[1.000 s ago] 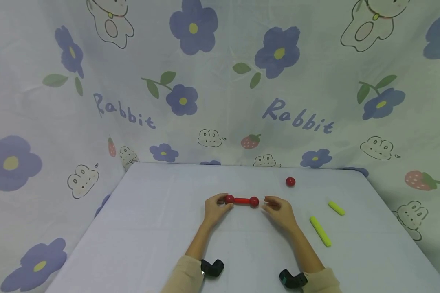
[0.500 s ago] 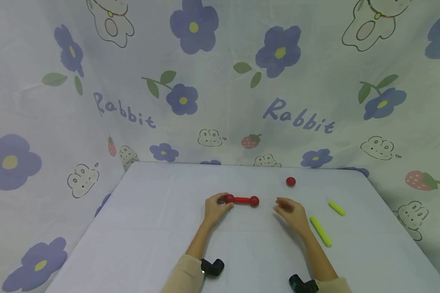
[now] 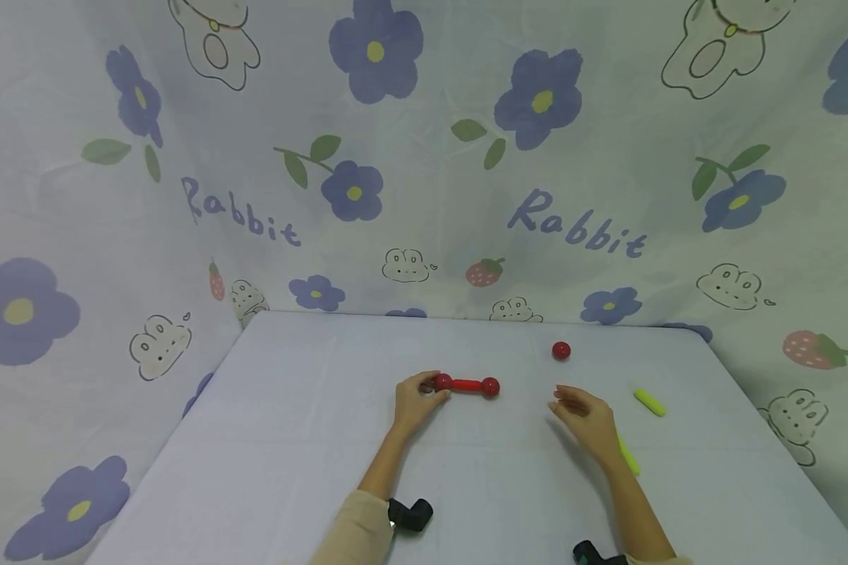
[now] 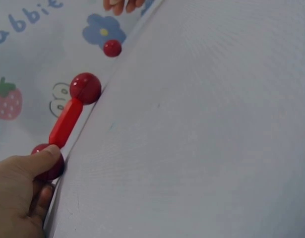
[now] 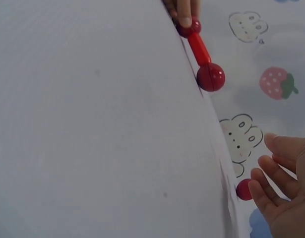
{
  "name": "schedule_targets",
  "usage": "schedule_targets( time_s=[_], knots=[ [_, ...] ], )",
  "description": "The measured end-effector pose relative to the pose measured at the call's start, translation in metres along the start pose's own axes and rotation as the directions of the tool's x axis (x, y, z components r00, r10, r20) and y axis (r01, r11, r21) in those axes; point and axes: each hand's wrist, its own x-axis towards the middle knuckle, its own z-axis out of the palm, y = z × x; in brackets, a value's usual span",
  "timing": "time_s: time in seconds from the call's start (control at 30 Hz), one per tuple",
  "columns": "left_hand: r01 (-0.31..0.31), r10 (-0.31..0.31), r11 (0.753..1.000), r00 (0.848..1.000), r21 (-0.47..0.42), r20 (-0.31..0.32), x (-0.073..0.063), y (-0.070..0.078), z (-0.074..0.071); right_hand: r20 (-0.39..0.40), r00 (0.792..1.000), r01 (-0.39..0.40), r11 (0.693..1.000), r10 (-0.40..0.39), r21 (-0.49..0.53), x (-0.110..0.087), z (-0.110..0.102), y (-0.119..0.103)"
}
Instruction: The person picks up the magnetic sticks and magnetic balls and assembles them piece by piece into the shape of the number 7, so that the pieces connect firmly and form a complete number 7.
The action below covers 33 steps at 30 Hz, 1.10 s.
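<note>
A red rod (image 3: 466, 385) with a dark red ball at each end forms a dumbbell shape near the middle of the white table. My left hand (image 3: 414, 402) grips its left ball (image 4: 49, 166) between thumb and fingers. At the other end, the right ball (image 5: 211, 77) is untouched. My right hand (image 3: 585, 417) is to the right of the dumbbell shape, fingers loosely bent and apart from the thumb, holding nothing. Beyond that hand lies a loose red ball (image 3: 561, 351), partly covered by its fingers in the right wrist view.
Two yellow-green sticks lie at the right: a short stick (image 3: 650, 402) and a longer stick (image 3: 630, 457), the longer partly hidden behind my right hand and forearm. A patterned cloth (image 3: 438, 157) hangs behind the white table (image 3: 290, 471).
My right hand has moved away from the right ball, rightward and slightly toward me, and now overlaps the longer stick. The left hand and the dumbbell shape have stayed in place.
</note>
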Motion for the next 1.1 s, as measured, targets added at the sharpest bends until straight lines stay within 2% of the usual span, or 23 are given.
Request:
schedule_targets(
  time_s=[0.07, 0.3, 0.43, 0.63, 0.93, 1.1],
  knots=[
    [0.000, 0.000, 1.000, 1.000, -0.001, -0.001, 0.000, 0.000, 0.000, -0.015, 1.000, -0.010, 1.000, 0.009, -0.022, -0.003, -0.005, -0.003],
    [-0.010, 0.010, 1.000, 1.000, -0.006, -0.003, -0.001, 0.002, 0.000, -0.065, 0.997, -0.057, 0.993, 0.050, -0.107, -0.013, -0.021, 0.028],
    [-0.005, 0.005, 1.000, 1.000, -0.006, 0.001, -0.001, 0.003, 0.000, -0.089, 0.995, -0.059, 0.992, 0.049, -0.111, -0.020, -0.031, 0.036],
    [0.009, -0.009, 1.000, 1.000, 0.000, -0.005, -0.001, 0.001, 0.001, -0.103, 0.994, -0.036, 0.993, 0.024, -0.115, -0.027, -0.043, 0.039],
    [0.005, -0.005, 1.000, 1.000, -0.003, -0.002, -0.001, 0.001, 0.001, -0.089, 0.992, -0.104, 0.977, 0.088, -0.188, -0.037, -0.058, 0.036],
    [0.013, -0.013, 1.000, 1.000, -0.002, -0.001, -0.002, 0.002, 0.000, -0.075, 0.986, -0.163, 0.947, 0.148, -0.277, -0.042, -0.064, 0.041]
  ],
)
